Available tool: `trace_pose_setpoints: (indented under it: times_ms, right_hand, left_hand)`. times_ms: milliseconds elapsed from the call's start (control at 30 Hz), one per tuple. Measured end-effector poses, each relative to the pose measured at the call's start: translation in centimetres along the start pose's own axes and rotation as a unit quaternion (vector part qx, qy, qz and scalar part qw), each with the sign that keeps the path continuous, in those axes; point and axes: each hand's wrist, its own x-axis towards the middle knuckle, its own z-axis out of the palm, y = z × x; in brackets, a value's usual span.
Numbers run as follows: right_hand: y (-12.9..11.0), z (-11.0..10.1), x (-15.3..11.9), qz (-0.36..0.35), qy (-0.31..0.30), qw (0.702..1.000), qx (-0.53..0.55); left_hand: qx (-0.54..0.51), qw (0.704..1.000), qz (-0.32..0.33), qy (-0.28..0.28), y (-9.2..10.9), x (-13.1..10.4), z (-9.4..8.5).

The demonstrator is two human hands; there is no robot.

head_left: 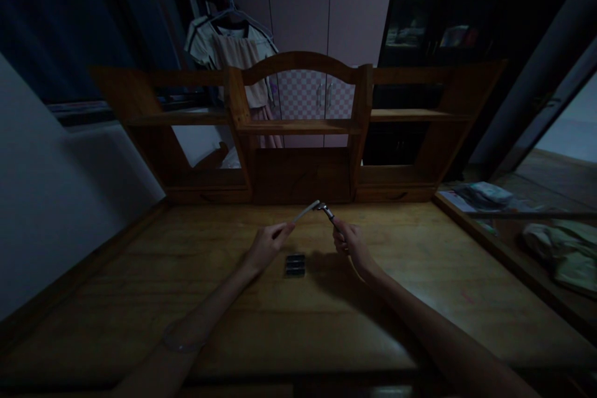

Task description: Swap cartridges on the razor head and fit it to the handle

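My left hand is closed on the lower end of a thin pale stick, which slants up to the right. A razor-like tool with a dark handle and shiny neck is gripped in my right hand. The tool's head meets or nearly meets the stick's upper tip; whether they touch is too small to tell. Below and between both hands, a small clear case with dark cartridge-like pieces lies on the wooden desk.
A wooden shelf unit stands along the desk's back edge. A white wall borders the left side. Beyond the right edge lie papers or packets and pale cloth. Clothes hang behind the shelf.
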Motion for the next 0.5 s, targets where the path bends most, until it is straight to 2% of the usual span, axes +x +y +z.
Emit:
trace_pose_setpoints:
  times_ms: [167,367,500]
  right_hand:
    - [-0.03,-0.13,0.10,-0.012,0.019,1.000,-0.010]
    - [-0.29,-0.25,-0.01,-0.038,0.029,0.998,-0.043]
    - [-0.49,-0.40,-0.05,-0.055,0.048,0.996,-0.044]
  left_hand:
    - [0.007,1.000,-0.010,0.017,-0.06,-0.01,-0.08]
    - [0.008,1.000,-0.023,-0.006,-0.39,0.17,0.33]
    - [0.017,0.998,-0.038,0.037,-0.78,0.30,0.05]
